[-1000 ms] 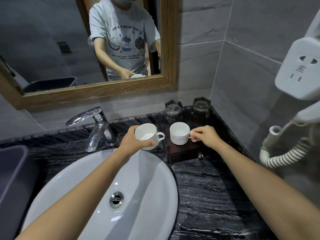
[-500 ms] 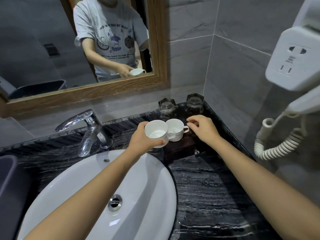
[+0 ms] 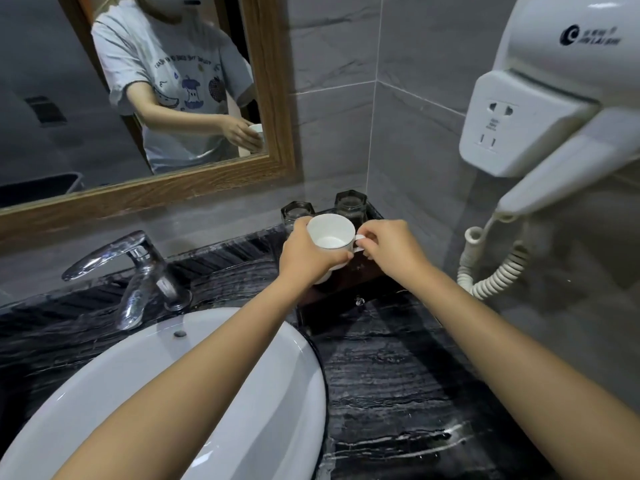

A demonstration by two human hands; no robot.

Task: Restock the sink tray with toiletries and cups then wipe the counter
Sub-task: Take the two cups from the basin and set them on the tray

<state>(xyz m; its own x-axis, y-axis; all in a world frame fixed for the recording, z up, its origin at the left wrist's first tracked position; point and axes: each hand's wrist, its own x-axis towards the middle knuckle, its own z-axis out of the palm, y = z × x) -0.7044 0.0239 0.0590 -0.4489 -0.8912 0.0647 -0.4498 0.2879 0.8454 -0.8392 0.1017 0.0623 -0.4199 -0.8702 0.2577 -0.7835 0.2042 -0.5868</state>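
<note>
Restocking the tray with cups is the step in hand. A white cup is held above the dark tray at the back corner of the desk, the left hand wrapped closed round its body, the grip of the right hand pinched shut on the handle. A second white shape, probably another cup, is glimpsed beneath the left hand. Two glass tumblers are seen just behind. Next, it is judged, the cup should be lowered squarely, clear of the tumblers, before both hands are released. Wiping is not yet begun.
</note>
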